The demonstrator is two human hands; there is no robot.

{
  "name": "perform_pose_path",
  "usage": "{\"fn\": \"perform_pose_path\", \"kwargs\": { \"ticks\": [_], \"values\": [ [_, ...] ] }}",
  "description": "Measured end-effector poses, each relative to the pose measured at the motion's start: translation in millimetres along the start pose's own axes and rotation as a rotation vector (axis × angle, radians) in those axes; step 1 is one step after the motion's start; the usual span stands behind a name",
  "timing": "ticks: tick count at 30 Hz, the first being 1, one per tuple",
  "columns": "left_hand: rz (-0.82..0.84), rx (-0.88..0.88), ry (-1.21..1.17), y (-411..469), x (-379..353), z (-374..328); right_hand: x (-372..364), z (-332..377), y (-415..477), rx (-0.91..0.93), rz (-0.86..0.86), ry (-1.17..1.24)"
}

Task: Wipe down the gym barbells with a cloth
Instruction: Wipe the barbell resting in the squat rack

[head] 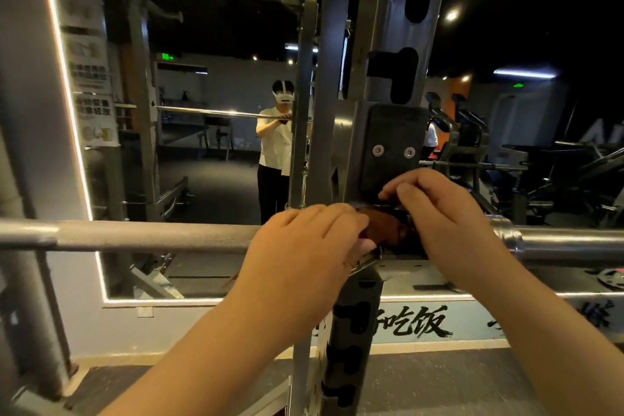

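On the knurled grey steel barbell [152, 235], left hand [304, 241] and right hand [442, 213], close together, both grip 1 crumpled reddish-brown cloth [385, 230].

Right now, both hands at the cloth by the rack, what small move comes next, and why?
Probably slide the brown cloth leftward along the barbell: the left hand and right hand hold it bunched at the rack upright, and the bar's knurled stretch lies uncovered.

A silver barbell [152, 236] with fine knurled crosshatch, a reddish-brown cloth [385, 230], a grey upright [388, 27] with black slots.
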State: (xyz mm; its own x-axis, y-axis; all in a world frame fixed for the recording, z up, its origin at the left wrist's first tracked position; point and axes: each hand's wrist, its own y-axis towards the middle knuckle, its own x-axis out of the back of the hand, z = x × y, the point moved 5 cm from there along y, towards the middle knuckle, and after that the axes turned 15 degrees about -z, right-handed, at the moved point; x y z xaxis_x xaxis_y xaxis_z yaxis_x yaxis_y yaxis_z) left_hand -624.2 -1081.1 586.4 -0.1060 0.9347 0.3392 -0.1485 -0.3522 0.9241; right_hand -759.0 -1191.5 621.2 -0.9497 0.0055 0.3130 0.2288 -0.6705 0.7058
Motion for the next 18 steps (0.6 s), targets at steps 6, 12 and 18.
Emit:
{"fn": "perform_pose_path", "kwargs": {
  "ticks": [6, 12, 18],
  "values": [
    [-0.108, 0.237, 0.02, -9, 12, 13, -3, 10, -9, 0.057, 0.054, -0.061],
    [-0.018, 0.112, 0.066, -15, 2, -1, -22, 29, -22, 0.239, 0.148, -0.355],
    [-0.209, 0.401, 0.153, -39, 37, 58, -24, 37, -27, 0.307, 0.131, -0.43]
  ]
}}
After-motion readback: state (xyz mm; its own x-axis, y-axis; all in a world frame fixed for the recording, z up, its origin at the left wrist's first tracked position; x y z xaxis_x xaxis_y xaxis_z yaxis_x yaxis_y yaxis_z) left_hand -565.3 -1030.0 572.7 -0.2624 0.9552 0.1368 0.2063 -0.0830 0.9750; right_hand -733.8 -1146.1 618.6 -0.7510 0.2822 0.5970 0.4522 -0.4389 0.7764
